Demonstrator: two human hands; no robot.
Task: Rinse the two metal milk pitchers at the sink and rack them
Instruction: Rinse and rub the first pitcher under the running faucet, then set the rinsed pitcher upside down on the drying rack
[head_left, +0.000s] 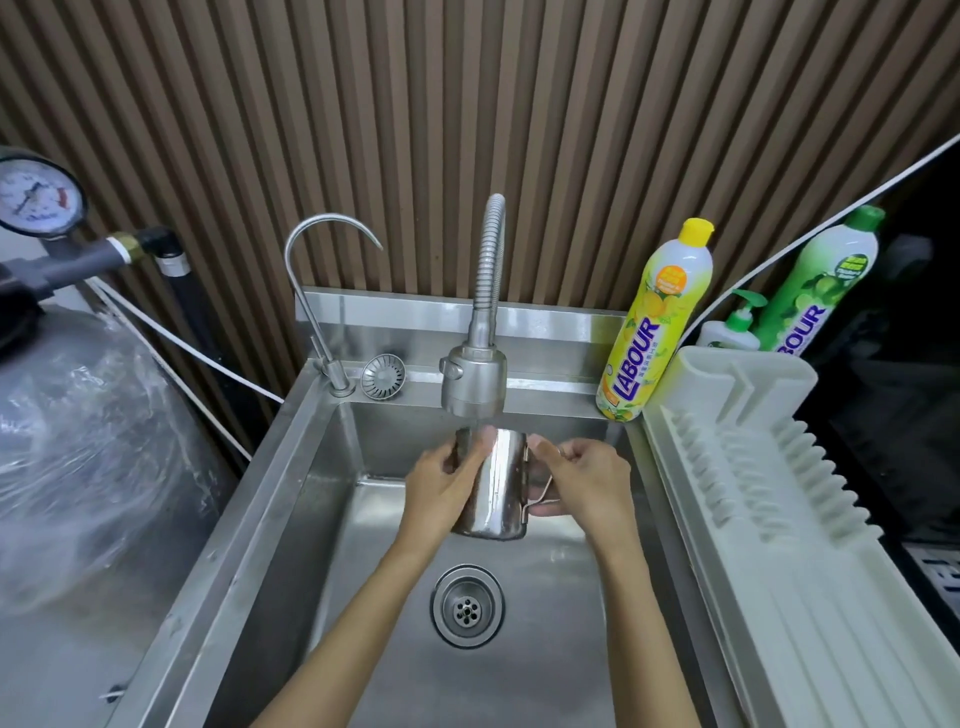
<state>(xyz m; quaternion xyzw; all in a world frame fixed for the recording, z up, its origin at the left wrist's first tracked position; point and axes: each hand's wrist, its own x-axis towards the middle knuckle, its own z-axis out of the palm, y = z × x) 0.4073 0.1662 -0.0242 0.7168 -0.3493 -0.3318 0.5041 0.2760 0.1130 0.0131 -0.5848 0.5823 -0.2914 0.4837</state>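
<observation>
In the head view, the metal milk pitcher (500, 483) hung over the sink (291, 493). Its long axis ran up toward the spray head (474, 382), mouth just beneath it and base toward the drain. The left hand (441, 488) wrapped around its body. The right hand (587, 480) gripped the handle, which pointed right toward the dish rack (779, 467).

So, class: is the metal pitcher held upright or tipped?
Roughly upright: the pitcher has its rim just under the spray head, base down; the left hand grips its body, the right hand its handle.
</observation>
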